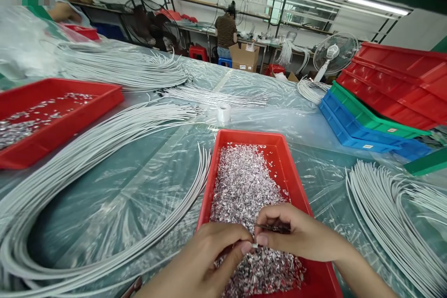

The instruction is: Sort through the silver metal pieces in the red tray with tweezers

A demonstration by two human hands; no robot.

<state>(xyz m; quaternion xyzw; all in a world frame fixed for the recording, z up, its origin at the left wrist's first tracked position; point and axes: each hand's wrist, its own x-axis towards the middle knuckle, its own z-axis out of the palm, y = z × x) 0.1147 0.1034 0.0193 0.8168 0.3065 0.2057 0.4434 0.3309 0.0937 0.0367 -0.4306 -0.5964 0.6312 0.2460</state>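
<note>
Small pale piece [255, 245]: pinched in the left hand's [209, 251] grip, above the near red tray [249, 137]. The right hand [303, 237] has its grip closed on a dark slim tool [275, 228], fingertips just beside the piece. We cannot make out the tool's tip.

Risks, our judgement: a loose pinch could drop the piece among the silvery bits [240, 181], where we might lose it. A slip of the tool could nick a fingertip. A wrist knocking the tray wall could scatter bits.

Containers: the near tray holds a deep spread of bits, thinner at its right side. We log a second red tray [70, 125] at left, more sparsely filled, beyond looped white cables [87, 153] on the surface [122, 191]. At right, stacked red, green and blue trays [398, 84]; contents not visible to us.
</note>
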